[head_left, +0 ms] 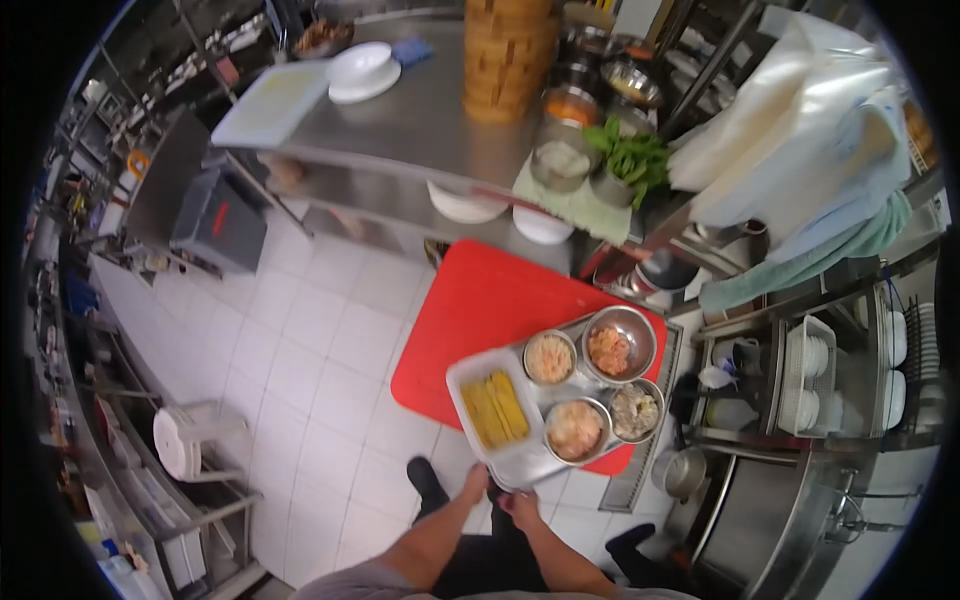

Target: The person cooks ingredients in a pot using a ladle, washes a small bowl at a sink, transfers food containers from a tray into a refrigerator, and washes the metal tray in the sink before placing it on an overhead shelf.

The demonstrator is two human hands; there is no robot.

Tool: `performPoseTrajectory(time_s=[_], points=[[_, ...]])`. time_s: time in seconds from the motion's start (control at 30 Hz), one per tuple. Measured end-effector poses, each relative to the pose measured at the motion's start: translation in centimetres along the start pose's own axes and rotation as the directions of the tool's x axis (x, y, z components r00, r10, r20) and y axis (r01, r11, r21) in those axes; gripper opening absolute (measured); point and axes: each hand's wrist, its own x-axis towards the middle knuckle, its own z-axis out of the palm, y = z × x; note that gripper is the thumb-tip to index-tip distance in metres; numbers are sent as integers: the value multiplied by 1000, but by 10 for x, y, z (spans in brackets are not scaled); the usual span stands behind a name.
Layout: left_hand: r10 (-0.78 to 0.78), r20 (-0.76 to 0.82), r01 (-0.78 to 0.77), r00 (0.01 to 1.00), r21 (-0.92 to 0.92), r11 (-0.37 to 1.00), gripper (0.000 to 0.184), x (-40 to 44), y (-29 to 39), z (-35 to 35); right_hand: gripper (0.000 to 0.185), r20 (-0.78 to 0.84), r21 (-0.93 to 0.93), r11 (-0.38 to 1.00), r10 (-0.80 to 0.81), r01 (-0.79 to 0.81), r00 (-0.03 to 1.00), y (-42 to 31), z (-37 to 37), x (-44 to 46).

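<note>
My left hand (477, 486) is at the near corner of a metal tray (535, 466), its fingers small and blurred. Just right of it, my right hand (521, 507) is closed, with something small and dark between the two hands that I cannot make out. On the tray stands a white plastic tub (461, 405) with long yellow pieces (493, 408) in it. Beside it are steel bowls of shredded food (549, 358), orange-pink pieces (609, 350), greyish pieces (635, 411) and pale pink pieces (576, 431). A red tabletop (450, 320) supports the tray.
A steel counter (410, 130) ahead carries bamboo steamers (508, 60), a white cutting board (272, 103), white plates (363, 72) and green leaves (630, 160). Plastic bags (800, 130) hang at right. A white stool (190, 440) and grey bin (222, 220) stand left, a sink (750, 510) right.
</note>
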Motion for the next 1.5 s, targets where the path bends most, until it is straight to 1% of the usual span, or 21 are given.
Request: performPoseTrajectory(time_s=[0.03,0.13,0.17,0.27,0.33,0.37,0.4,0.43,0.47,0.5,0.53,0.57,0.6,0.73,0.8,0.83,0.87,0.93,0.97,1.0,1.5], points=[[245,114,-269,963,310,912,50,14,-14,-18,16,34,12,999,-33,33,999,-7,32,-19],[273,-108,-169,956,559,812,53,7,23,-39,25,111,-4,999,45,-45,993,33,63,7],[210,-174,-79,962,559,825,54,-8,53,-40,43,190,-134,984,145,-121,971,38,60,15],[533,-242,-428,810,377,822,51,50,34,-87,31,344,-483,876,216,-25,914,7,66,-15],[535,-231,-397,813,453,798,49,28,65,-90,18,351,-673,722,121,160,928,-1,18,-21],[558,-233,-393,796,503,770,49,20,80,-90,23,284,-681,721,100,127,954,41,-40,14],[546,-238,-371,803,517,772,49,23,82,-85,24,243,-570,821,214,-40,946,-12,-80,0],[543,-237,-360,805,533,766,48,24,82,-89,17,296,-540,813,-57,217,953,40,-190,55],[540,-239,-349,807,545,762,47,26,83,-92,14,133,-823,508,-260,253,956,-1,-218,47],[547,-247,-346,800,555,757,46,22,82,-91,12,-38,-983,180,-445,47,895,-44,-245,38],[535,-256,-330,805,555,763,46,24,77,-96,10,-219,-972,195,-554,-131,803,-83,-266,41],[531,-235,-345,814,541,768,47,28,71,-103,15,-259,-947,317,-665,-50,700,-134,-263,36],[529,-214,-361,821,524,771,48,30,67,-106,19,-138,-958,266,-756,107,640,-191,-233,22],[593,-259,-472,763,403,784,51,26,87,-88,23,67,-892,327,-587,312,807,-276,-165,71],[501,-245,-383,830,402,832,55,14,104,-88,25,159,-875,318,-525,366,836,-275,-151,96],[496,-236,-347,836,472,810,56,21,101,-97,23,258,-757,405,-537,513,803,-271,-146,107],[489,-229,-310,841,538,784,56,29,99,-106,23,248,-657,550,-489,516,836,-264,-153,126],[561,-200,-459,803,391,798,49,77,73,-128,23,225,-407,795,-389,449,893,-249,-169,165],[669,-158,-498,726,551,670,45,72,83,-119,23,228,-301,865,-345,403,911,-243,-183,184],[757,-97,-508,646,687,521,42,61,95,-104,23,213,-278,878,-339,389,916,-242,-186,185],[692,-193,-343,696,757,556,24,37,89,-87,22,104,-583,710,-417,395,903,-253,-177,138]])
